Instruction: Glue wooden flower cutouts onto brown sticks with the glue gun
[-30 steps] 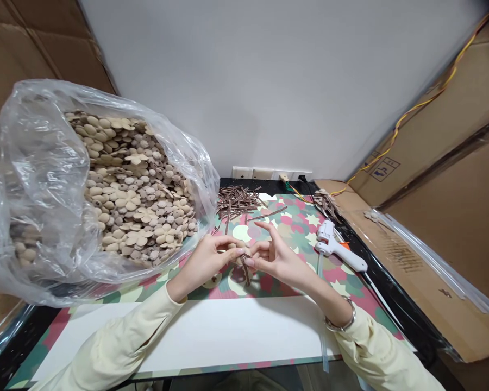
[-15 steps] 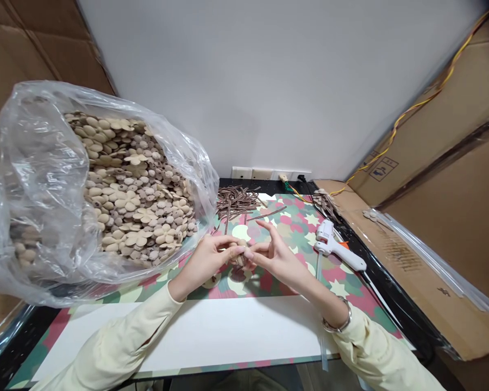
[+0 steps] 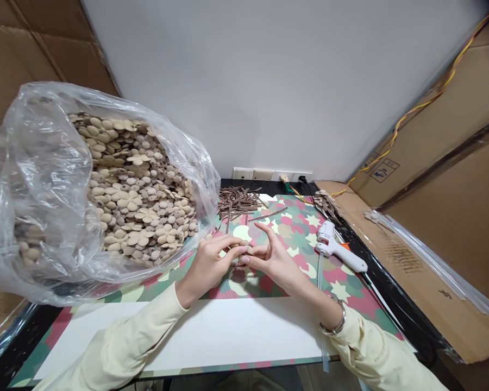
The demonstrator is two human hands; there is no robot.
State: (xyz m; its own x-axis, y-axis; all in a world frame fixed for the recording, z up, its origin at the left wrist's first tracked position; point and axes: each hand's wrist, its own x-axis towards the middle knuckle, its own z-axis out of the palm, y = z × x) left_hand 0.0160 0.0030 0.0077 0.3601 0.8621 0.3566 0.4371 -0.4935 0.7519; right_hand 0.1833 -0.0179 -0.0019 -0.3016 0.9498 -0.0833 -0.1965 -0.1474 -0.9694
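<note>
Centrally, left hand (image 3: 212, 262) and right hand (image 3: 276, 262) joined fingertip to fingertip just above the desk (image 3: 297, 220), fingers of both pinching one small wooden piece (image 3: 241, 250), right index finger lifted free. To the left, clear plastic bag (image 3: 36, 179) heaped with wooden flower shapes (image 3: 138, 187); behind, pile of brown sticks (image 3: 237, 200); to the right, white glue gun (image 3: 337, 247) lying flat.
</note>
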